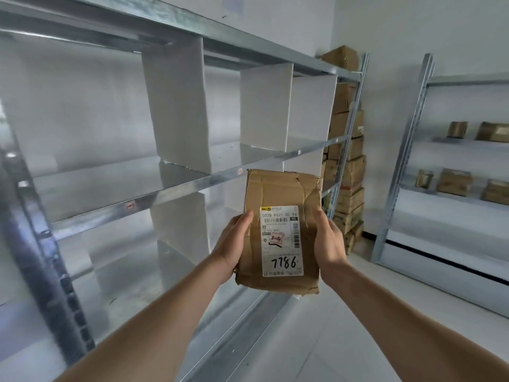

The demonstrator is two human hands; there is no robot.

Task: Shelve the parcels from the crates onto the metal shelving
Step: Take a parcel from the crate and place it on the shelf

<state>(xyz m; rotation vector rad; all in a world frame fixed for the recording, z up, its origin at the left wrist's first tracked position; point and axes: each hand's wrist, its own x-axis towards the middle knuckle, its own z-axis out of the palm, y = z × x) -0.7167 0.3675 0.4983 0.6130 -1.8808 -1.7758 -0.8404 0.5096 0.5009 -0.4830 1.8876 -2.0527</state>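
- Head view: the parcel [281, 230], a creased brown carton with a white label marked 7786, is up in the air in front of the shelving [176, 186], just right of centre, touching no shelf.
- Both hands have it. The left hand [234, 245] clasps the left edge at 9 o'clock, thumb over the front face; the right hand [329, 239] clasps the right edge at 3 o'clock, thumb likewise on top. Fingers wrap behind, out of sight.
- The long axis runs 12 to 6 o'clock. The label reads upright to the person, so the far short end points away at 12, toward the middle shelf's front rail.
- Both grips sit on the lower half, so most of the carton stretches ahead of the hands. Neither hand looks clearly nearer the shelving.
- The open bays lie at 10 to 11 o'clock from the parcel, split by white dividers [179, 106]. In all likelihood the next move is a push forward and left, far end leading.
- Over at 2 o'clock, a box stack [347, 161] stands past the shelf end; a second rack [413, 133] at 3 o'clock carries small parcels.
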